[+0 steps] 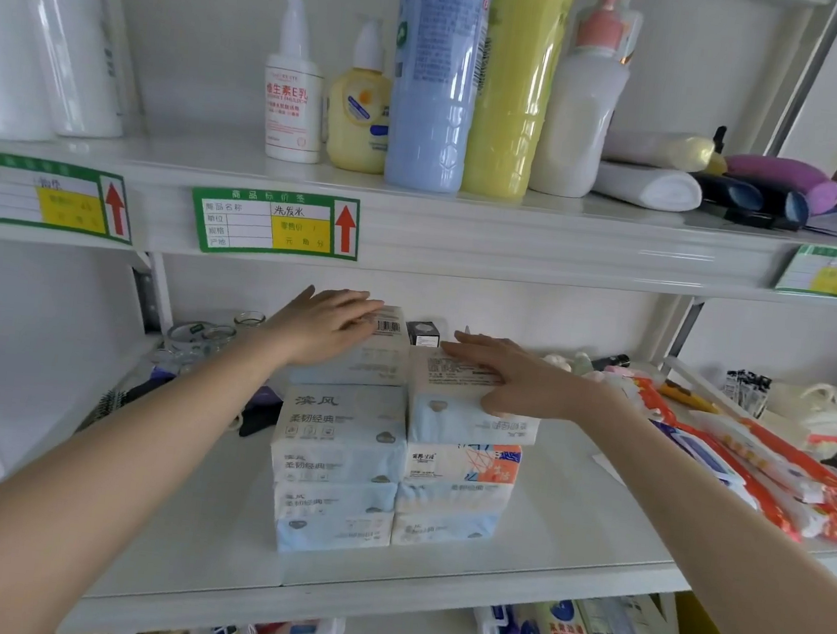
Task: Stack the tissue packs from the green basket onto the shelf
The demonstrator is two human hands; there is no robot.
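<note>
glossy plastic-wrapped tissue packs point(341, 443), smooth white shelf point(562, 549), clear glass jars point(208, 336)

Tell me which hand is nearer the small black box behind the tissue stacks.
Right, narrowly. The right hand lies flat just right of the black box, fingertips nearly beside it; the left hand lies further left.

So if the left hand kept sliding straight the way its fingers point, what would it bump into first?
Probably the small black box standing just behind the stacks. The left hand lies flat on the top left tissue pack, fingers aimed right and toward the back; depth is hard to judge.
</note>
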